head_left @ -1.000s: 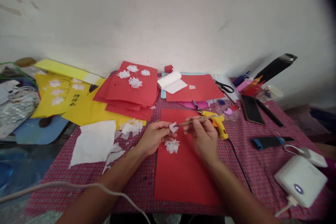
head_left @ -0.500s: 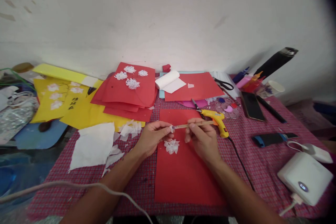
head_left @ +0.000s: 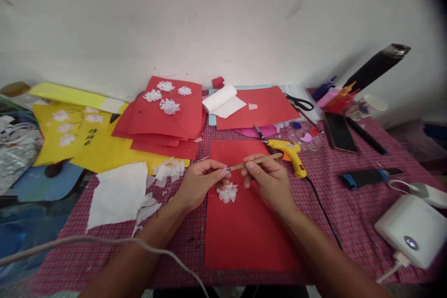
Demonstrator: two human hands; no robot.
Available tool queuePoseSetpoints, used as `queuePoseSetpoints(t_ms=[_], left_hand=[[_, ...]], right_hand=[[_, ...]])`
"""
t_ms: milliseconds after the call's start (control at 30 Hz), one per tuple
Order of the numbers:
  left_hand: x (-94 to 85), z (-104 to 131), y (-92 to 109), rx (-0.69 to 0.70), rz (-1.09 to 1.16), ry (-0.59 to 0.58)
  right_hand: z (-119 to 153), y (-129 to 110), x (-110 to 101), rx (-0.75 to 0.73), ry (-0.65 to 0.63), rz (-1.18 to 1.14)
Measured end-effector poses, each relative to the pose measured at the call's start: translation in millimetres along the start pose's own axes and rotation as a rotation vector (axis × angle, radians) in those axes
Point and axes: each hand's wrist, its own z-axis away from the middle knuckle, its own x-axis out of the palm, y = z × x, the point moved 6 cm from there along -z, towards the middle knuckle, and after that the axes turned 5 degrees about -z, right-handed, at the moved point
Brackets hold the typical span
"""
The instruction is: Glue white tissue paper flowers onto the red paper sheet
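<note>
My right hand (head_left: 267, 174) grips a thin wooden stick (head_left: 267, 159) between thumb and fingers, its tip pointing left. At that tip my left hand (head_left: 204, 179) is closed in a pinch on a small piece of white paper, mostly covered by the fingers. Both hands are above a red sheet of paper (head_left: 251, 237). Just below the left fingertips, a white ruffled paper flower (head_left: 227, 193) lies on the sheet. A yellow glue gun (head_left: 291, 153) rests beyond my right hand, its cord running toward the front.
White paper scraps (head_left: 169, 171) and a white square (head_left: 117, 193) lie to the left. Red sheets with white flowers (head_left: 170, 106) are stacked behind. A white paper roll (head_left: 220, 99), scissors (head_left: 300, 102), a phone (head_left: 340, 131), a utility knife (head_left: 365, 178) and a white power bank (head_left: 412, 230) surround the workspace.
The white paper at the stick's tip has become more hidden between my left fingers. The stick now slants more, its right end higher. The camera view has shifted slightly.
</note>
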Motion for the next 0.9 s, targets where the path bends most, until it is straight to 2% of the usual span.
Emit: queuePoseSetpoints(t_ms=[400, 600, 767, 900], left_hand=[[1.2, 0, 3, 0.031, -0.08, -0.004], [7.1, 5, 15, 0.091, -0.358, -0.037], [11.0, 8, 24, 0.192, -0.646, -0.044], [14.3, 11, 30, 0.241, -0.756, -0.061]], right_hand=[[-3, -2, -1, 0.018, 0.054, 0.091], [-2, -6, 1, -0.027, 0.073, 0.163], [3, -11, 10, -0.082, -0.047, 0.227], [6, -18, 14, -0.144, -0.096, 0.291]])
